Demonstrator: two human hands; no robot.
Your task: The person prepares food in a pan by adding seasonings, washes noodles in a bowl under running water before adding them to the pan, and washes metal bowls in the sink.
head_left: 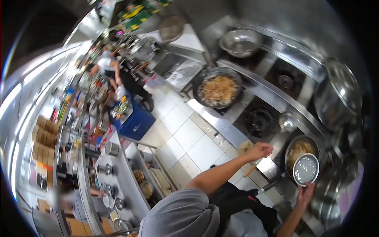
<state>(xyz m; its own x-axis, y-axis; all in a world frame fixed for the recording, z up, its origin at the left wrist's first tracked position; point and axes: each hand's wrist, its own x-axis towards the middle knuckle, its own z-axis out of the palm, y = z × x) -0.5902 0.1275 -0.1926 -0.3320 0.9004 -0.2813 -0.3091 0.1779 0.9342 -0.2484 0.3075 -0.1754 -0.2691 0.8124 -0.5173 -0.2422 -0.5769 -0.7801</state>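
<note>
1. Bowl (306, 168) of shiny metal, holding pale, translucent liquid, is in your right hand (304, 194); in view it overlaps the lower right edge of the nearer wok (287, 158).
2. Your right fingers grasp the bowl at its rim, on the side nearest your body. The forearm rises from the bottom of the view, bent up toward the stove.
3. Your left arm extends from the grey sleeve (179, 215), forearm slanting up and outward, so the left hand (260, 151) hangs in front of the stove's edge, apart from the bowl.
4. Your left fingers are curled in toward the thumb. A wooden handle (249, 170) lies just below them and a ladle (287, 121) beyond; I cannot tell whether those fingers grip anything.
5. Brownish food shows in the nearer wok, left of your bowl's upper rim. The farther wok (196, 94), with golden food, stands well apart from both your hands.
</note>
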